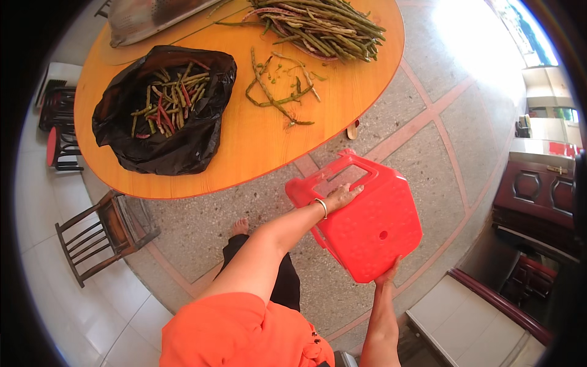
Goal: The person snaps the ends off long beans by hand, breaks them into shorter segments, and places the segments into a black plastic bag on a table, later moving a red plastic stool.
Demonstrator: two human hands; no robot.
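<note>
A red plastic stool is tilted beside the table, held between my two hands. My left hand, with a bangle at the wrist, grips the stool near the opening in its side. My right hand holds the edge of its seat at the lower right; some of its fingers are hidden. On the wooden table, a black plastic bag lies spread with broken bean pieces inside. A heap of long beans lies at the table's far side, and loose pods lie near the middle.
A metal tray sits at the table's back left. A wooden chair stands on the left, with a red round stool beyond it. Dark red doors are on the right. My bare foot is on the speckled floor.
</note>
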